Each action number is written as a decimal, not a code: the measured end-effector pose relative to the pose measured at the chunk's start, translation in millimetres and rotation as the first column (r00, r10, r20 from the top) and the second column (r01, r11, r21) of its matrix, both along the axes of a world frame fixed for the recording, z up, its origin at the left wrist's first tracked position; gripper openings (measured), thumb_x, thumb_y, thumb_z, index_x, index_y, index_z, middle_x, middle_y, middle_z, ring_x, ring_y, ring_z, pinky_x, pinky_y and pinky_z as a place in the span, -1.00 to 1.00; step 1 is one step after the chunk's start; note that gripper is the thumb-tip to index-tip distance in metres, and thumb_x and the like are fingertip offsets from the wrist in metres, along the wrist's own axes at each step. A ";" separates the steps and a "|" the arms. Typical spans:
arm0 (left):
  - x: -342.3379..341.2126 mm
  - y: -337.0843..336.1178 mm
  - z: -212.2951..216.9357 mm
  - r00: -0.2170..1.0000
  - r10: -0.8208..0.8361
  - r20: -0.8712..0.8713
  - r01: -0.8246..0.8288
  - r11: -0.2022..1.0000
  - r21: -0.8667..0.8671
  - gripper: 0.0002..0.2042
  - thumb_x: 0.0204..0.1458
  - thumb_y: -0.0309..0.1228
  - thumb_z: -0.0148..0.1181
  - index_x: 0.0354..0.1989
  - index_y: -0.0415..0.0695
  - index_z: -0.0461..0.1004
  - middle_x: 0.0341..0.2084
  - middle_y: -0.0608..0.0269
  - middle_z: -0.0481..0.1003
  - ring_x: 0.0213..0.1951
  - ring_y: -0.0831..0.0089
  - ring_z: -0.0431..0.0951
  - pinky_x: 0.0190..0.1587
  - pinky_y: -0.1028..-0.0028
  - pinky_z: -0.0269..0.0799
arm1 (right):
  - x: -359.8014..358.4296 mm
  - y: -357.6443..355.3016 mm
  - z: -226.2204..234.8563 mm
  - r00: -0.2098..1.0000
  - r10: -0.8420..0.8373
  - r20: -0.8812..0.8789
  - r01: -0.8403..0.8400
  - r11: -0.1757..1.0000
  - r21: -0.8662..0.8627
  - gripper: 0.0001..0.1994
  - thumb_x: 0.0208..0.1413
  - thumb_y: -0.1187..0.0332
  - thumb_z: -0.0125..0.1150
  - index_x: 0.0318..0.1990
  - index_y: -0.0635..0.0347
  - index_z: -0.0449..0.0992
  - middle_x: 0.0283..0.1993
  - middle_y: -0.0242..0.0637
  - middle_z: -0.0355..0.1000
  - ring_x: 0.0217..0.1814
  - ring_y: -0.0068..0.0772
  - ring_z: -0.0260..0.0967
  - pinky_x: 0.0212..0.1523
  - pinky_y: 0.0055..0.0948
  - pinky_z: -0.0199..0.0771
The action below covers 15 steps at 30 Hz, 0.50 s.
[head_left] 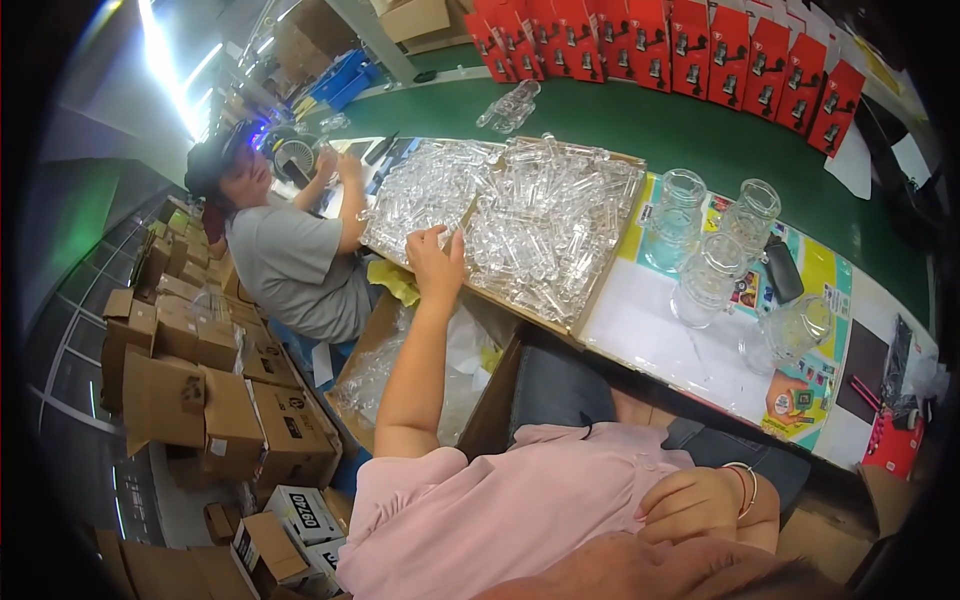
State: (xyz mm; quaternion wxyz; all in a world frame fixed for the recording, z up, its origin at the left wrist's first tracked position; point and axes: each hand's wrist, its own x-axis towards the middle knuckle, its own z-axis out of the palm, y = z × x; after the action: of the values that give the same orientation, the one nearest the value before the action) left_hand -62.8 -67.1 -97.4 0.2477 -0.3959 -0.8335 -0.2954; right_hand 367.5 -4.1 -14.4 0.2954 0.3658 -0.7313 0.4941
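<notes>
My left hand (436, 264) reaches forward to the near edge of a flat cardboard tray (600, 285) heaped with small clear plastic pieces (540, 220). Its fingers curl onto the pieces where a cardboard flap (468, 214) splits the heap; I cannot see whether it grips anything. My right hand (690, 505) rests low against my pink shirt, fingers curled in with nothing visible in them and a thin bracelet on the wrist.
Several clear glass jars (706, 280) stand on a colourful printed sheet (820, 275) right of the tray. A row of red boxes (650, 40) lines the far side of a green belt (620, 125). A co-worker in grey (290, 262) sits at the left. Cardboard cartons (200, 400) pile on the floor.
</notes>
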 end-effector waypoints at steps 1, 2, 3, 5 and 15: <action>-9.9 9.5 -3.5 0.999 0.047 -0.006 -0.047 0.998 -0.042 -0.70 -0.17 -0.28 0.19 -0.31 -0.25 0.43 -0.26 -0.06 0.29 -0.15 0.05 0.26 -0.08 0.23 0.16 | 2.0 -0.1 -0.5 1.000 -0.024 0.003 0.024 1.000 0.002 -0.88 -0.03 0.47 -0.03 -0.43 0.32 0.43 -0.33 -0.14 0.41 -0.39 -0.24 0.38 -0.28 -0.32 0.44; -18.2 16.2 -8.0 0.995 0.095 0.016 -0.094 0.992 -0.089 -0.67 -0.19 -0.25 0.21 -0.33 -0.25 0.44 -0.30 -0.08 0.32 -0.18 0.04 0.28 -0.10 0.23 0.18 | 4.5 1.4 -2.6 0.997 -0.042 -0.068 0.043 0.999 0.000 -0.90 -0.05 0.47 0.00 -0.41 0.30 0.43 -0.34 -0.15 0.41 -0.39 -0.25 0.38 -0.29 -0.34 0.43; -30.8 19.6 -13.6 0.990 0.140 0.036 -0.134 0.981 -0.138 -0.65 -0.22 -0.22 0.23 -0.36 -0.26 0.46 -0.34 -0.10 0.34 -0.20 0.04 0.31 -0.11 0.22 0.20 | 6.9 2.4 -4.8 0.989 -0.064 -0.137 0.065 0.998 -0.001 -0.91 -0.06 0.47 0.04 -0.38 0.28 0.42 -0.34 -0.17 0.41 -0.40 -0.25 0.38 -0.30 -0.36 0.43; -39.6 26.8 -26.7 0.989 0.105 0.109 -0.091 0.988 -0.124 -0.63 -0.27 -0.20 0.26 -0.45 -0.30 0.44 -0.47 -0.10 0.39 -0.31 0.04 0.37 -0.19 0.21 0.26 | 15.9 10.0 -9.0 0.959 -0.233 -0.161 0.242 0.970 0.037 -0.87 -0.05 0.46 0.05 -0.31 0.23 0.41 -0.32 -0.16 0.40 -0.40 -0.29 0.37 -0.29 -0.35 0.41; -3.2 26.6 -7.3 0.812 -0.450 0.373 0.116 0.750 0.651 -0.79 0.09 -0.37 -0.03 -0.19 -0.23 0.24 -0.47 0.27 0.30 -0.46 0.58 0.30 -0.41 0.61 0.25 | 57.5 60.7 -40.3 -0.116 -0.993 -0.034 0.931 -0.096 -0.353 -0.59 0.06 0.26 -0.03 0.01 0.27 0.12 -0.11 -0.04 0.24 -0.14 -0.29 0.24 -0.08 -0.29 0.21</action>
State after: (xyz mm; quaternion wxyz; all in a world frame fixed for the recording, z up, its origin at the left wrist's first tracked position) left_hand -66.0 -40.5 -104.7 0.0815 -0.3303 -0.6574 -0.6723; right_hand 425.0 56.6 -54.7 0.7010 -0.2556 -0.6524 0.1328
